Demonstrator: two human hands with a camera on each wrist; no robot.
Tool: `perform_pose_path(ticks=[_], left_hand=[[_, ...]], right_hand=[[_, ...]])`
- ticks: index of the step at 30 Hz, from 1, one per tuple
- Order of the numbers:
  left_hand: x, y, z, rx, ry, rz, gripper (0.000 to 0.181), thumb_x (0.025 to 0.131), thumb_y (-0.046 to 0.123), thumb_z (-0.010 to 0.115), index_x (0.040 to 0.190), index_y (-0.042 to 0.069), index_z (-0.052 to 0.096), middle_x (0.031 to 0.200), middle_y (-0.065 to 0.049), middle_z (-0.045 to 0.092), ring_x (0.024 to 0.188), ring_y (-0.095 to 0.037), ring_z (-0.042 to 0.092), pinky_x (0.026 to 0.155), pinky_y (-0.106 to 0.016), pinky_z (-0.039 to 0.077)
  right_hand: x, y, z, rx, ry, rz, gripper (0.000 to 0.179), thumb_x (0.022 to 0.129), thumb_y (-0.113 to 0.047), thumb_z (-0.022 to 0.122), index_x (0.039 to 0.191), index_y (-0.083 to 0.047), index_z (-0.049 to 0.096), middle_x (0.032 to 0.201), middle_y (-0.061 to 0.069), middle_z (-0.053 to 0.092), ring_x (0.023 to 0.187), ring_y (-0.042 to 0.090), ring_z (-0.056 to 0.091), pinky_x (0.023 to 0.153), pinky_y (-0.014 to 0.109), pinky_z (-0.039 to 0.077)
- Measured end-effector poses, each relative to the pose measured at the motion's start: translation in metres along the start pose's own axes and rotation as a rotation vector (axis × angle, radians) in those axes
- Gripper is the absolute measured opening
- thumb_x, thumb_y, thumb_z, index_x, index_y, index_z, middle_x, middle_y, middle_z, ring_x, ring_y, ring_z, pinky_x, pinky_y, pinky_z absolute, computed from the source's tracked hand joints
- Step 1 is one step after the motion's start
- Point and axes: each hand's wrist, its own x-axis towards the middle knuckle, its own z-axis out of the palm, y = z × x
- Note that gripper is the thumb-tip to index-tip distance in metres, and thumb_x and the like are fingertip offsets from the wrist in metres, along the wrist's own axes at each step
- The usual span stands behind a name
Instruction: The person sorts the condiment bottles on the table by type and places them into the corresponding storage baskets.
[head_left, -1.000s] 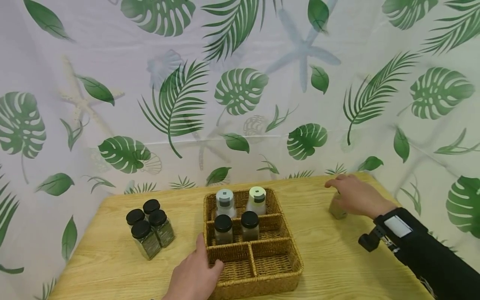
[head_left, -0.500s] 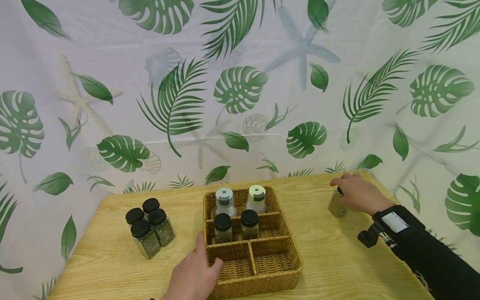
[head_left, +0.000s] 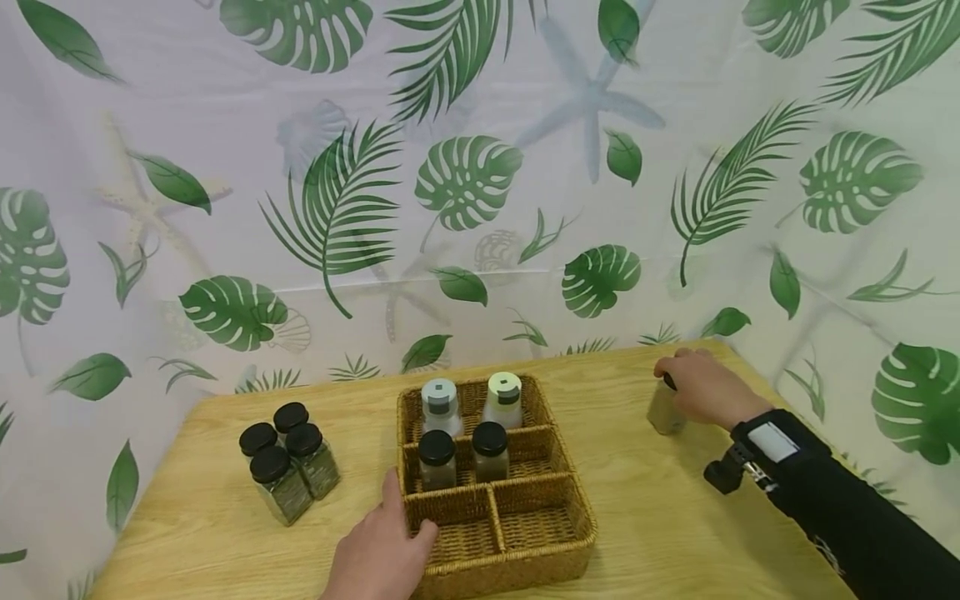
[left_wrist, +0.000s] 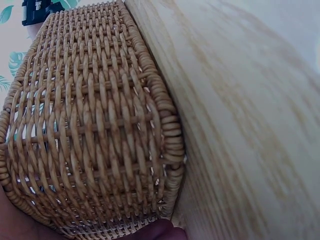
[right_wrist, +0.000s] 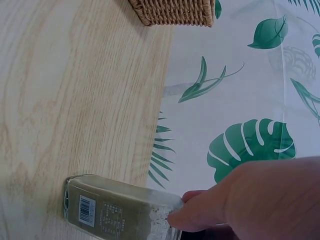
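Note:
A wicker basket with several compartments stands on the table. My left hand holds its left wall near the front, the thumb over the rim and the other fingers along the outside. At the right, my right hand pinches a spice jar near its top. This jar is clear, holds greenish-beige powder and has a barcode label; my fingers mostly cover its dark cap. Two shakers, one with a pale blue cap and one with a yellow-green cap, stand in the back compartment. Two black-capped jars fill part of the middle one.
Several black-capped jars of dried herbs stand in a cluster left of the basket. The wooden table ends at a leaf-patterned curtain behind. A black wrist device sits on my right sleeve.
The head view has shifted slightly, moving the whole scene a little left. My right fingers have shifted on the jar's top, and some dark cap now shows. The left hand stays on the basket.

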Motion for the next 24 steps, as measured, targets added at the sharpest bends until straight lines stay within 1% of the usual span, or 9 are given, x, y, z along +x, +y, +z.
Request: perform_pose_path(ticks=[3,7,10,14,18,21,24], left_hand=[[0.000,-0.002,-0.002,0.009,0.010,-0.033,0.085,0.091,0.043,0.052,0.150,-0.004,0.013,0.051,-0.004,0.052,0.039,-0.020,0.040,0.037,-0.036,0.027],[0.000,-0.004,-0.004,0.010,0.013,-0.045,0.086,0.090,0.043,0.052,0.150,-0.004,0.013,0.052,-0.005,0.053,0.039,-0.021,0.042,0.037,-0.036,0.027],[0.001,-0.003,-0.003,0.011,0.015,-0.034,0.086,0.090,0.044,0.053,0.150,-0.004,0.012,0.052,-0.004,0.053,0.040,-0.022,0.045,0.038,-0.037,0.030],[0.003,0.000,0.000,-0.007,0.022,0.002,0.087,0.091,0.044,0.053,0.150,-0.005,0.011,0.052,-0.004,0.053,0.041,-0.022,0.046,0.038,-0.038,0.032],[0.002,0.002,0.003,-0.015,0.026,0.008,0.086,0.090,0.043,0.053,0.149,-0.007,0.013,0.051,-0.004,0.053,0.040,-0.022,0.046,0.037,-0.037,0.032],[0.001,0.002,0.003,-0.003,0.027,-0.010,0.086,0.090,0.043,0.053,0.149,-0.007,0.014,0.051,-0.004,0.053,0.041,-0.022,0.046,0.037,-0.037,0.032],[0.000,0.002,0.001,0.013,0.028,-0.026,0.086,0.089,0.043,0.053,0.149,-0.006,0.014,0.051,-0.005,0.053,0.041,-0.022,0.047,0.038,-0.038,0.033]], right_hand=[[0.004,-0.003,0.000,0.014,0.006,-0.013,0.027,0.079,0.007,0.061,0.105,0.005,0.067,0.092,0.020,0.061,0.087,0.039,0.053,0.075,0.053,0.048],[0.007,-0.006,0.001,0.024,-0.001,-0.020,0.026,0.080,0.007,0.059,0.105,0.005,0.067,0.092,0.020,0.061,0.087,0.040,0.052,0.075,0.054,0.048],[0.005,-0.008,-0.002,0.032,-0.008,-0.018,0.027,0.079,0.007,0.059,0.105,0.005,0.067,0.094,0.021,0.061,0.089,0.041,0.052,0.076,0.055,0.047],[-0.001,-0.011,-0.012,0.027,-0.003,-0.029,0.026,0.079,0.006,0.059,0.105,0.005,0.067,0.094,0.020,0.061,0.088,0.038,0.053,0.074,0.052,0.049],[-0.007,-0.020,-0.021,0.017,0.040,-0.094,0.022,0.081,0.002,0.062,0.103,0.003,0.068,0.090,0.017,0.062,0.082,0.033,0.055,0.068,0.046,0.050],[-0.011,-0.031,-0.027,0.030,0.077,-0.147,0.021,0.082,0.000,0.063,0.102,0.001,0.068,0.090,0.015,0.062,0.078,0.028,0.056,0.065,0.042,0.049],[-0.014,-0.045,-0.035,0.051,0.100,-0.180,0.021,0.083,-0.001,0.063,0.103,0.000,0.068,0.093,0.015,0.063,0.079,0.026,0.057,0.064,0.040,0.050]])
